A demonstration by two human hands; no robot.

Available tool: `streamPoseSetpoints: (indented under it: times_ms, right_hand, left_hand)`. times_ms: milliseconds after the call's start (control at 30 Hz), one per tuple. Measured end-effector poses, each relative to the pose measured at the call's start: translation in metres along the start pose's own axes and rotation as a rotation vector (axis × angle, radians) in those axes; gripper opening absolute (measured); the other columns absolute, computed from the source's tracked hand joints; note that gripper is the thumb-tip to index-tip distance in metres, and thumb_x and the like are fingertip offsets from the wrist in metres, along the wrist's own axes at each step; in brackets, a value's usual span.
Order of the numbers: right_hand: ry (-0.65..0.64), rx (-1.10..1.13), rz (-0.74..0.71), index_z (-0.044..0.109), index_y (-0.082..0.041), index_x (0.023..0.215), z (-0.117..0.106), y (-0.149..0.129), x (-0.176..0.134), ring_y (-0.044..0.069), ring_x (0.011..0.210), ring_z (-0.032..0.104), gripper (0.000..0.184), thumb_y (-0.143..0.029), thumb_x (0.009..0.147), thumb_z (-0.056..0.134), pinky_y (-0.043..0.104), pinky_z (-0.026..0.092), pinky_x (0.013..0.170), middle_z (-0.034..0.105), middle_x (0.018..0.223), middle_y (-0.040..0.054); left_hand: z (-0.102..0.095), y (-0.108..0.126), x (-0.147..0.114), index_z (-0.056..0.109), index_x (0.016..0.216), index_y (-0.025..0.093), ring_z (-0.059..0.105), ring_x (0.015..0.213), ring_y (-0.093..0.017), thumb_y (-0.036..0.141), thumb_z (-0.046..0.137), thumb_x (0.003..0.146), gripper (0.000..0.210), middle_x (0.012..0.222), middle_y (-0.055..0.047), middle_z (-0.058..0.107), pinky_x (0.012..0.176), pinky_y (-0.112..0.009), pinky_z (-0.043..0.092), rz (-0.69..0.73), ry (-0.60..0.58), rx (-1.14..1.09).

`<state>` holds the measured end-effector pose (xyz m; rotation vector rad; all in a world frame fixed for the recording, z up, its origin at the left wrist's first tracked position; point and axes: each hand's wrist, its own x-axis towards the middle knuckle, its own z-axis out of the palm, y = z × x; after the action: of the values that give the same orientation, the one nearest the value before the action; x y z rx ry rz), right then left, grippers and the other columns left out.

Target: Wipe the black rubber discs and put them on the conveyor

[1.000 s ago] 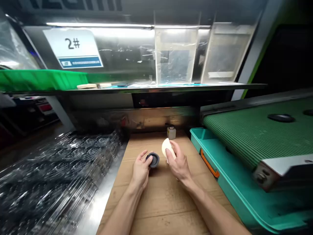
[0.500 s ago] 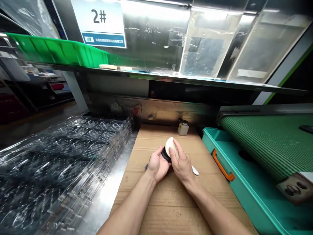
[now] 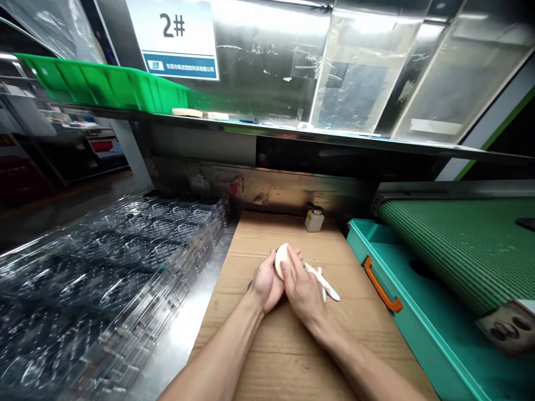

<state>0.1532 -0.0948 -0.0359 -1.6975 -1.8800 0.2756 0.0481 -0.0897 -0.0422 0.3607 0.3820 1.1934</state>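
My right hand [image 3: 304,289] is closed on a cream-white round pad [image 3: 281,262], its fingers lying along the pad's outer face. It presses the pad into the cupped palm of my left hand [image 3: 264,284]. My left hand holds a black round part, now almost wholly hidden behind the pad and fingers. Thin white plastic sticks [image 3: 329,287] lie crossed on the cardboard [image 3: 292,362], just right of my right hand. A small dark object [image 3: 249,285] peeks out beside my left wrist, mostly covered.
Stacked clear trays [image 3: 125,267] with dark contents stand left. A small pump bottle [image 3: 314,219] is at the cardboard's far end. On the right are a teal bin [image 3: 378,259] with an orange handle and a green conveyor belt [image 3: 451,234]. A shelf above bears a green tray [image 3: 112,86].
The right hand has moved the pad down and left over the black part, which is now nearly covered. More of the white sticks shows beside the hand.
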Motion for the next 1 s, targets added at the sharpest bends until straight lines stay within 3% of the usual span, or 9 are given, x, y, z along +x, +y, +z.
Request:
streamPoseSetpoints:
  times_ms: [100, 233, 367, 500, 633, 767, 900, 1000]
  right_hand:
    - [0.036, 0.034, 0.090, 0.037, -0.025, 0.146, -0.002, 0.001, 0.002, 0.024, 0.096, 0.066, 0.053, -0.044, 0.098, 0.028, 0.032, 0.049, 0.082, 0.068, 0.112, 0.0097]
    - [-0.019, 0.044, -0.035, 0.035, -0.027, 0.147, -0.002, 0.001, 0.000, 0.025, 0.095, 0.066, 0.054, -0.047, 0.096, 0.032, 0.034, 0.049, 0.081, 0.067, 0.114, 0.0090]
    - [0.052, 0.038, 0.059, 0.037, -0.027, 0.146, -0.003, 0.002, 0.000, 0.024, 0.096, 0.066, 0.052, -0.045, 0.098, 0.028, 0.033, 0.049, 0.082, 0.067, 0.116, 0.0082]
    - [-0.012, 0.024, -0.073, 0.034, -0.030, 0.147, -0.003, 0.003, 0.000, 0.024, 0.091, 0.067, 0.053, -0.047, 0.096, 0.034, 0.032, 0.050, 0.079, 0.068, 0.114, 0.0066]
    - [0.049, 0.068, 0.052, 0.039, -0.026, 0.145, -0.003, 0.000, -0.002, 0.022, 0.100, 0.065, 0.050, -0.041, 0.098, 0.030, 0.030, 0.048, 0.084, 0.067, 0.115, 0.0079]
    - [-0.009, 0.123, -0.079, 0.037, -0.031, 0.145, 0.000, 0.002, -0.002, 0.023, 0.099, 0.066, 0.052, -0.045, 0.096, 0.038, 0.033, 0.049, 0.086, 0.066, 0.118, 0.0054]
    - [0.173, 0.325, 0.030, 0.043, -0.026, 0.142, -0.005, 0.018, 0.014, 0.024, 0.106, 0.063, 0.052, -0.046, 0.094, 0.040, 0.033, 0.049, 0.089, 0.065, 0.119, 0.0070]
    - [0.216, 0.519, -0.018, 0.044, -0.027, 0.140, -0.007, 0.026, 0.016, 0.021, 0.104, 0.063, 0.051, -0.046, 0.093, 0.042, 0.030, 0.050, 0.087, 0.065, 0.120, 0.0041]
  left_hand:
    - [0.000, 0.000, 0.000, 0.062, 0.116, 0.013, 0.055, 0.120, -0.023, 0.036, 0.043, 0.094, 0.037, 0.125, -0.011, 0.063, 0.106, -0.038, 0.041, 0.039, -0.002, 0.002]
    - [-0.001, 0.001, 0.000, 0.063, 0.114, 0.012, 0.057, 0.118, -0.024, 0.038, 0.044, 0.093, 0.039, 0.122, -0.013, 0.064, 0.105, -0.040, 0.043, 0.018, 0.023, 0.011]
    - [-0.001, 0.003, 0.000, 0.064, 0.111, 0.011, 0.056, 0.119, -0.024, 0.035, 0.044, 0.093, 0.035, 0.123, -0.013, 0.064, 0.105, -0.040, 0.042, 0.059, 0.039, 0.014]
    - [-0.001, 0.003, 0.000, 0.063, 0.112, 0.012, 0.055, 0.120, -0.025, 0.037, 0.045, 0.093, 0.037, 0.124, -0.014, 0.063, 0.105, -0.040, 0.043, 0.010, 0.037, 0.019]
    - [-0.002, 0.004, 0.000, 0.063, 0.110, 0.011, 0.056, 0.120, -0.024, 0.034, 0.045, 0.093, 0.034, 0.123, -0.014, 0.063, 0.104, -0.039, 0.044, 0.056, 0.046, 0.027]
    - [-0.003, 0.007, -0.002, 0.062, 0.112, 0.011, 0.056, 0.119, -0.025, 0.035, 0.046, 0.093, 0.035, 0.124, -0.015, 0.063, 0.103, -0.039, 0.045, 0.018, 0.033, 0.015]
    - [-0.006, 0.011, 0.001, 0.062, 0.108, 0.008, 0.058, 0.116, -0.026, 0.031, 0.043, 0.095, 0.033, 0.124, -0.017, 0.061, 0.100, -0.042, 0.047, 0.049, 0.064, 0.008]
    - [-0.010, 0.012, 0.005, 0.063, 0.105, 0.008, 0.061, 0.110, -0.026, 0.031, 0.039, 0.096, 0.034, 0.119, -0.017, 0.064, 0.098, -0.043, 0.048, 0.064, 0.074, -0.016]
